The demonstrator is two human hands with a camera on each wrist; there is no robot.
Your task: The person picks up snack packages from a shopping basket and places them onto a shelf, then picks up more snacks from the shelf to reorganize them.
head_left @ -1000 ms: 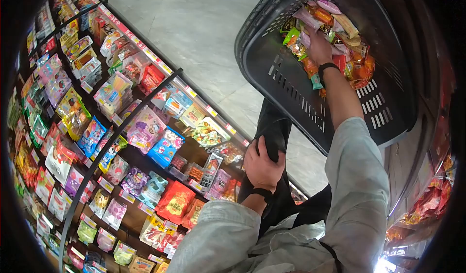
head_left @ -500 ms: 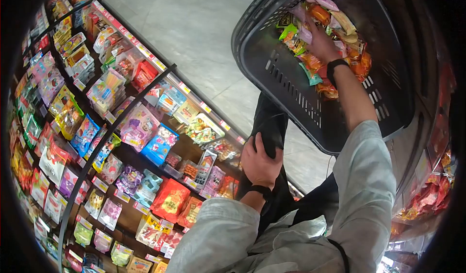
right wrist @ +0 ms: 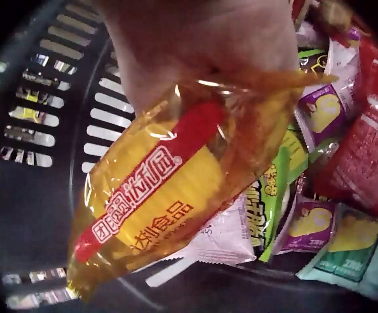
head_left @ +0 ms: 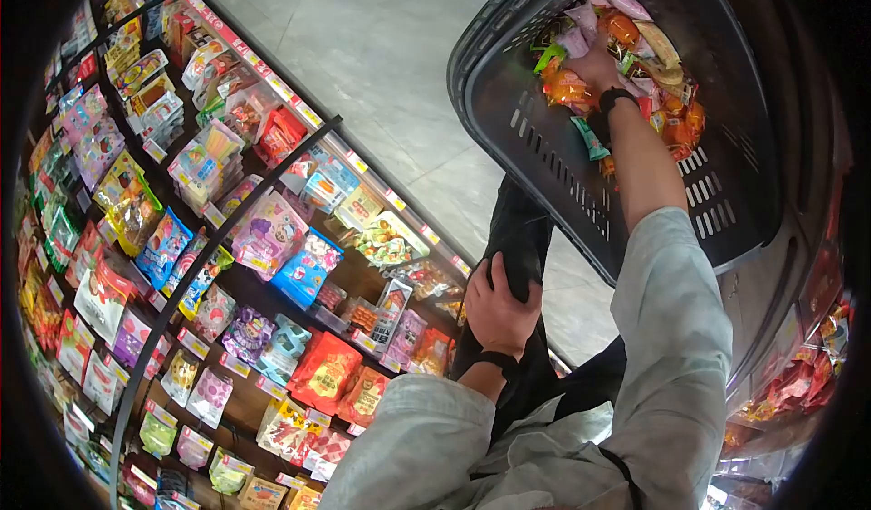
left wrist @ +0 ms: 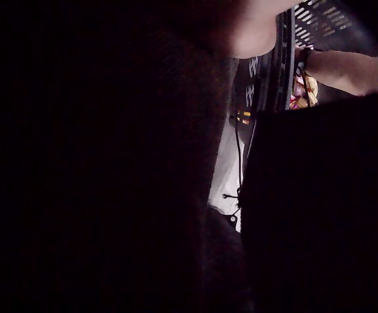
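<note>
My right hand [head_left: 594,67] is down inside a black plastic basket [head_left: 544,161]. It holds a snack packet [right wrist: 153,189] in clear amber wrapping with a red band and white lettering; the fingers are hidden behind it in the right wrist view. Seen from the head, this orange packet [head_left: 564,90] shows just left of the hand. Around it lie several small wrapped snacks, among them a teal packet [head_left: 590,138], a green packet [right wrist: 275,189] and a red packet [right wrist: 365,147]. My left hand [head_left: 502,310] rests with spread fingers on my dark-trousered knee [head_left: 519,238].
Shelves of bagged sweets fill the left side, with a blue bag [head_left: 307,269] and a red bag [head_left: 324,367] among them. A dark rail [head_left: 227,224] runs across them. Grey floor [head_left: 390,65] lies between shelves and basket. More red packages [head_left: 798,374] stand at the right.
My right hand has drawn back slightly within the basket, and the orange packet now shows beside it, raised from the pile. The left hand has stayed on the knee.
</note>
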